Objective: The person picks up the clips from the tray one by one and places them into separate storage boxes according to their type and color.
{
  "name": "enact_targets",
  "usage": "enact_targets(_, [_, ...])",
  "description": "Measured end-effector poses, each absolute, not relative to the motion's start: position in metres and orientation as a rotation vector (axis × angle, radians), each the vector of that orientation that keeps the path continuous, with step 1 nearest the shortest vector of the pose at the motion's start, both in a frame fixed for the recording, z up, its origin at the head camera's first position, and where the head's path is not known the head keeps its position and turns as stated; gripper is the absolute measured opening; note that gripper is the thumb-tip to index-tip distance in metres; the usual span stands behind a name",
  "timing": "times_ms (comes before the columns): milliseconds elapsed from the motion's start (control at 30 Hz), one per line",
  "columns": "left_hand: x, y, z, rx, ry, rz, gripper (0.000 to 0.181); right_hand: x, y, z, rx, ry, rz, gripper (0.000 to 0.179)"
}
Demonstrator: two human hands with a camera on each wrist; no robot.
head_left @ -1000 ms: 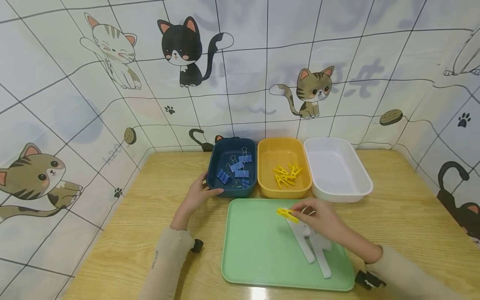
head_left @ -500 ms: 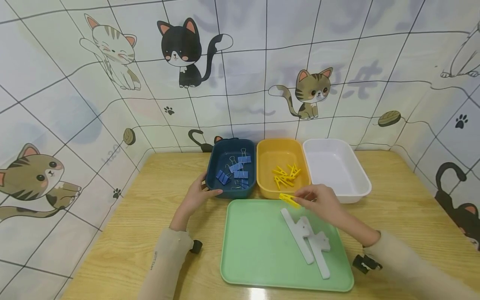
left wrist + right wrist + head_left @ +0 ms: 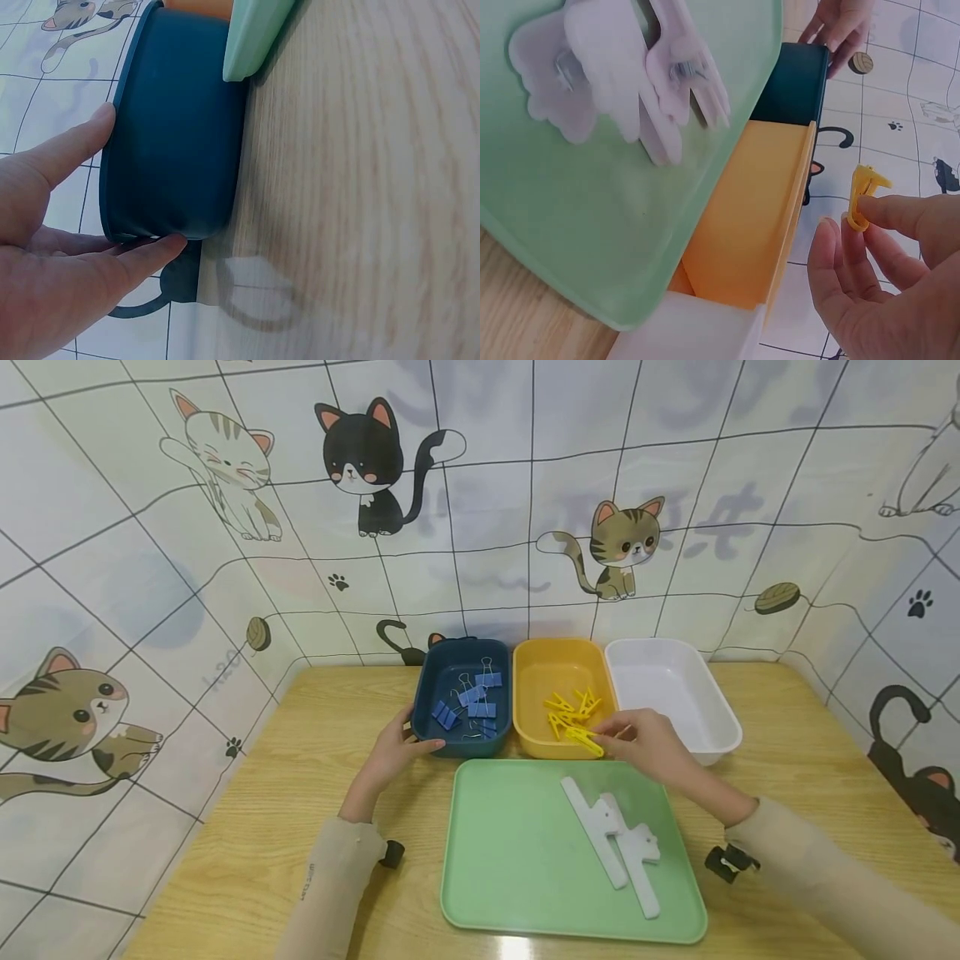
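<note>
In the head view my right hand [image 3: 648, 745] pinches a yellow clothespin [image 3: 583, 741] between thumb and fingertips. It is above the front edge of the yellow bin [image 3: 555, 660], where several yellow clothespins [image 3: 561, 703] lie. The right wrist view shows the held clothespin [image 3: 861, 199] at my fingertips, above the bin's rim. My left hand [image 3: 393, 747] rests against the dark blue bin [image 3: 468, 749], which holds several blue binder clips [image 3: 482, 708]. In the left wrist view its thumb touches the rim and its fairly straight fingers lie along the side wall.
A green tray [image 3: 517, 843] lies in front of the bins, with two white long-bar clips [image 3: 592, 831] on its right half. A white bin [image 3: 667, 677] stands right of the yellow one. Behind the wooden table [image 3: 300, 760] rises a cat-print wall [image 3: 495, 510].
My right hand has moved away from me with the clothespin, from above the white clips on the tray to the yellow bin's front edge. My left hand has stayed on the blue bin.
</note>
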State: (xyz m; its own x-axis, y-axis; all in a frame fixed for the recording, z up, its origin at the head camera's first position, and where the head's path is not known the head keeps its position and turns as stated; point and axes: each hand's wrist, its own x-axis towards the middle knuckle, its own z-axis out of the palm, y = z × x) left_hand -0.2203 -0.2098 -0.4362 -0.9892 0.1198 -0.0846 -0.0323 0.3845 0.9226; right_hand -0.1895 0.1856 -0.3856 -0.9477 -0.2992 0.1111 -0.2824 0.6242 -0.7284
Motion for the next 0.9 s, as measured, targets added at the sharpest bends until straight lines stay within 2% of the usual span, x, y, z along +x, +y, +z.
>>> enact_targets(900, [-0.222,-0.209,-0.436,0.068,2.489,1.679,0.090,-0.226,0.190,-0.370,-0.383,2.785,-1.195,0.022])
